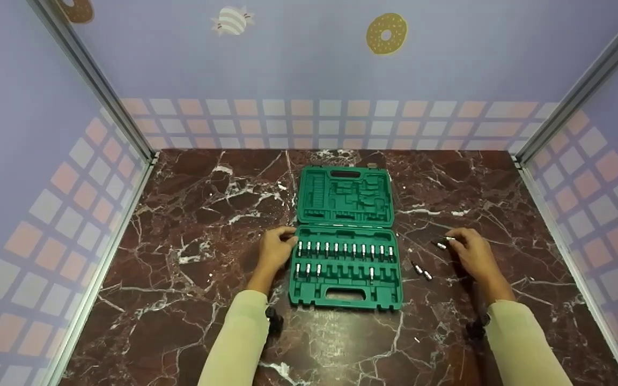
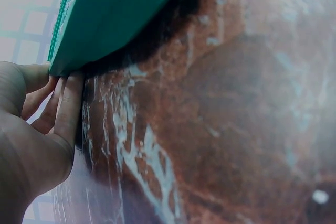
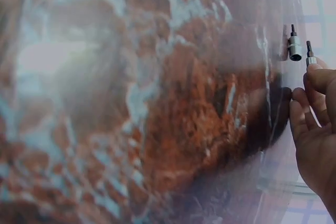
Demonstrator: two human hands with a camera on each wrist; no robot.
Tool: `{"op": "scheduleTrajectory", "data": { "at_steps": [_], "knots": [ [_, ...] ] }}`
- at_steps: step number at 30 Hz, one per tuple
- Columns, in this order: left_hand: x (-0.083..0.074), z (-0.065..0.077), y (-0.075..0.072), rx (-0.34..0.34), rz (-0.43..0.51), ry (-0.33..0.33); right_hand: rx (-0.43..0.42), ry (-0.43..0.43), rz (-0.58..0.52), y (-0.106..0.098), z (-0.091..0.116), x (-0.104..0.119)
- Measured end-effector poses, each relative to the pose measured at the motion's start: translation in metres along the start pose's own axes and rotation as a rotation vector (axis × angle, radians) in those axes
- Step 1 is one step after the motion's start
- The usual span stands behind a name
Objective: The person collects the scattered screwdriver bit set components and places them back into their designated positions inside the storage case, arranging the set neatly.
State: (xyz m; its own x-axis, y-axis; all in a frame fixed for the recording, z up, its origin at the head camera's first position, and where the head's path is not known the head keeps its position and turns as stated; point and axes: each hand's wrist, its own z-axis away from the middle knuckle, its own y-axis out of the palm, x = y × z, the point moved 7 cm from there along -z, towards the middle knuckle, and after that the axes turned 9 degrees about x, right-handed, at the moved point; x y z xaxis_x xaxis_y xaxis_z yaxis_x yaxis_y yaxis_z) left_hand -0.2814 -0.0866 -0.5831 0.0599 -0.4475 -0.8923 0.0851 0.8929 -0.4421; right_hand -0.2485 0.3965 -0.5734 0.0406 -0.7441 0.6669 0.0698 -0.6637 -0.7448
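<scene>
A green plastic socket case (image 1: pixel 345 236) lies unfolded on the table. Metal bit sockets fill its upper row (image 1: pixel 345 250); in the lower row, three stand at the left and one bit socket (image 1: pixel 372 274) farther right. My left hand (image 1: pixel 274 251) grips the case's left edge near the hinge, thumb and fingertips at the green side (image 2: pixel 113 19). Right of the case, my right hand (image 1: pixel 472 252) pinches a small bit socket (image 3: pixel 311 60) between thumb and finger, its dark tip sticking out. Beside it is another bit socket (image 3: pixel 294 48); its far end shows in the head view.
Two more bit sockets (image 1: pixel 421 271) lie between the case and my right hand. The case's moulded lid (image 1: pixel 346 195) lies flat toward the back wall. Patterned panels (image 1: pixel 309 123) enclose the dark marbled table (image 1: pixel 207 225) at the back and both sides.
</scene>
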Motion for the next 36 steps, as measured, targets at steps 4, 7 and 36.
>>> {"op": "scheduleTrajectory", "data": {
  "at_steps": [4, 7, 36],
  "knots": [
    [0.000, 0.000, 0.000, 0.000, 0.009, 0.002, 0.013, 0.018, -0.008, -0.001, 0.003, 0.002],
    [0.001, 0.000, 0.000, -0.004, -0.002, -0.005, -0.015, 0.015, -0.008, -0.003, 0.005, 0.004],
    [-0.002, 0.001, 0.000, -0.002, -0.013, -0.010, -0.008, -0.150, -0.266, 0.010, 0.002, 0.068]
  ]
}}
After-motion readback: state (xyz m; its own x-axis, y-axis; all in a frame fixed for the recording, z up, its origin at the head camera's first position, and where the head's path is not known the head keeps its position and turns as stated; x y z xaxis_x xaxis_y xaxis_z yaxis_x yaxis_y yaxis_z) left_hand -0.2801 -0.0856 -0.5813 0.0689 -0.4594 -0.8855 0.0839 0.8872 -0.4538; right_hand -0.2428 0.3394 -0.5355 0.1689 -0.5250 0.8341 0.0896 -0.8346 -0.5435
